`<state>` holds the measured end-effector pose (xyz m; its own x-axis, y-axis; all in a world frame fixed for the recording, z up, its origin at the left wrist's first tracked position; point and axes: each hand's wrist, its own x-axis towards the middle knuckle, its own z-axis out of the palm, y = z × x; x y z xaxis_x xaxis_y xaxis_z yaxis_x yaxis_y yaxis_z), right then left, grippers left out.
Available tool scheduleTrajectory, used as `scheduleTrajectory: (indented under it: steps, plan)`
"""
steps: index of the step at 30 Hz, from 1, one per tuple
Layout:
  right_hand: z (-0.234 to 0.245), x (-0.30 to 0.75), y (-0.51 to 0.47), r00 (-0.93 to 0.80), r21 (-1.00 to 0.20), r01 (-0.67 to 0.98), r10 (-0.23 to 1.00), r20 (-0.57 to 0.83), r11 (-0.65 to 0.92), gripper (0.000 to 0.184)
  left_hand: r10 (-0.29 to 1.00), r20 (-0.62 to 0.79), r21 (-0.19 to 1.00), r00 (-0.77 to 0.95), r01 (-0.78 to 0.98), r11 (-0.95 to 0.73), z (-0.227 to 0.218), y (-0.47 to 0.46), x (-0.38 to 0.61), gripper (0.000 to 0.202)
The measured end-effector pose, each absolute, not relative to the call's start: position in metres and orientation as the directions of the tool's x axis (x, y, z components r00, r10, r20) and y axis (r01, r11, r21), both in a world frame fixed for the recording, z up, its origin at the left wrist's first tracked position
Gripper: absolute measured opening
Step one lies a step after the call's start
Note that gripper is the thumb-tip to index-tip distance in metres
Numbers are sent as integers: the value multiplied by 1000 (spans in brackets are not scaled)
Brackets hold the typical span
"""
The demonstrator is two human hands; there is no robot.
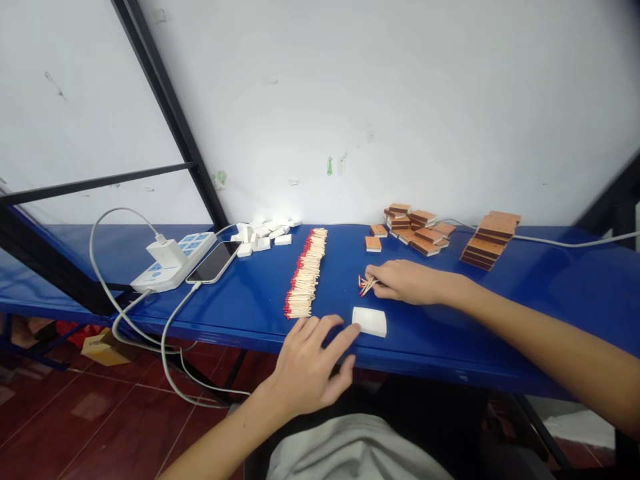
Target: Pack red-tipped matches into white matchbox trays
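My right hand (397,281) pinches a small bunch of red-tipped matches (369,285) above the blue table. A white matchbox tray (370,321) lies just below it, near the front edge. Beside that tray is my left hand (315,363), its fingers apart and holding nothing; the index fingertip is at the tray's left side, seemingly touching it. To the left, a long row of loose matches (306,275) runs away from me, heads mostly leftward. Whether the tray has anything in it I cannot tell.
Several white trays (264,235) lie at the back left. Assembled brown matchboxes (417,230) are heaped at the back right, beside a stack of brown sleeves (491,239). A phone (214,262) and a power strip (173,263) with white cables occupy the left.
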<state>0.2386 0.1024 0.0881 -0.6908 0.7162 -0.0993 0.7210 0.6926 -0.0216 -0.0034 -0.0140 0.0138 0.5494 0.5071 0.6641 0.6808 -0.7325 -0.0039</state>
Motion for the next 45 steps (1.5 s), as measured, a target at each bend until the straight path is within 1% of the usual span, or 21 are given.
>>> scheduleTrajectory:
  steps: [2, 4, 6, 8, 13, 16, 20, 23, 26, 28, 30, 33, 37, 39, 41, 45]
  plan:
    - [87, 239, 103, -691, -30, 722, 717, -97, 691, 11, 520, 595, -89, 613, 693, -716, 18, -13, 0, 43]
    - [87, 240, 104, -690, -41, 723, 718, -91, 690, 10, 539, 531, -147, 653, 698, -701, 20, -12, 3, 48]
    - [87, 242, 105, -690, -59, 723, 718, -88, 688, 10, 562, 482, -165, 672, 700, -695, 20, -10, 4, 52]
    - [88, 245, 107, -687, -68, 727, 722, -82, 684, 11, 568, 462, -167, 681, 696, -698, 19, -9, 4, 53]
    - [87, 254, 113, -687, -72, 726, 725, -46, 684, 16, 542, 517, -167, 662, 700, -695, 10, -8, 3, 52]
    - [88, 258, 114, -697, -100, 715, 717, -16, 692, 17, 522, 568, -160, 637, 707, -689, 6, -9, 2, 51]
    - [94, 256, 110, -693, -146, 714, 721, -9, 685, 17, 501, 612, -152, 612, 712, -686, 2, -9, 2, 49]
    - [99, 250, 103, -700, -196, 702, 714, -11, 685, 15, 494, 631, -151, 598, 719, -678, 1, -9, 3, 50]
    - [101, 243, 93, -734, -279, 657, 679, -22, 701, 14, 497, 634, -150, 592, 725, -672, 0, -10, 3, 50]
    - [101, 238, 85, -772, -346, 608, 634, -48, 714, 18, 502, 628, -149, 595, 725, -673, 0, -10, 3, 51]
    - [101, 234, 78, -808, -390, 566, 582, -91, 726, 24, 503, 626, -148, 596, 725, -673, 1, -10, 3, 51]
    - [102, 231, 69, -821, -379, 559, 555, -133, 737, 27, 493, 632, -153, 598, 720, -677, 2, -10, 3, 50]
    - [103, 231, 64, -818, -311, 571, 560, -134, 760, 24, 483, 638, -164, 600, 718, -676, 4, -10, 3, 46]
    - [103, 231, 64, -829, -308, 554, 546, -121, 773, 24, 488, 635, -161, 599, 720, -675, 5, -10, 4, 47]
    - [102, 231, 65, -842, -336, 530, 531, -97, 779, 25, 494, 631, -156, 599, 721, -675, 5, -10, 4, 48]
    - [95, 227, 70, -859, -440, 475, 511, -42, 762, 25, 492, 630, -156, 601, 718, -679, 3, -10, 3, 48]
